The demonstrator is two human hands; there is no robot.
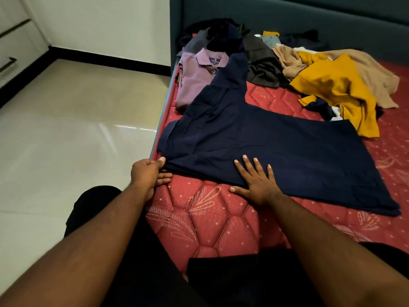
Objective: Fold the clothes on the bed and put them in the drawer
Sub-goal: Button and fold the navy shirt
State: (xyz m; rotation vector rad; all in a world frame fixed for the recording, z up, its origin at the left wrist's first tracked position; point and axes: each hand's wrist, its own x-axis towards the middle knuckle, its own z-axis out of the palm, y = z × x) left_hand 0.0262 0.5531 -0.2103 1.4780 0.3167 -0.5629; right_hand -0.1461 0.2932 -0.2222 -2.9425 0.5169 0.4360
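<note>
Navy shirt (265, 147) lies spread flat on the red quilted mattress (208, 220), near the bed's left edge. The left hand (148, 173) pinches the shirt's near-left corner between thumb and curled fingers. The right hand (256, 182) presses flat on the shirt's near edge, fingers straight and splayed. Beyond, a folded purple polo (197, 78) lies partly under the shirt's far end. Further back sits a heap of unfolded clothes, among them a mustard garment (336, 94).

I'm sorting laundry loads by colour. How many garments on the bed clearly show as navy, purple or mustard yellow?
Navy: 1, the navy garment spread under both hands
Purple: 1, the folded purple polo shirt
Mustard yellow: 1, the mustard garment
Total: 3
</note>
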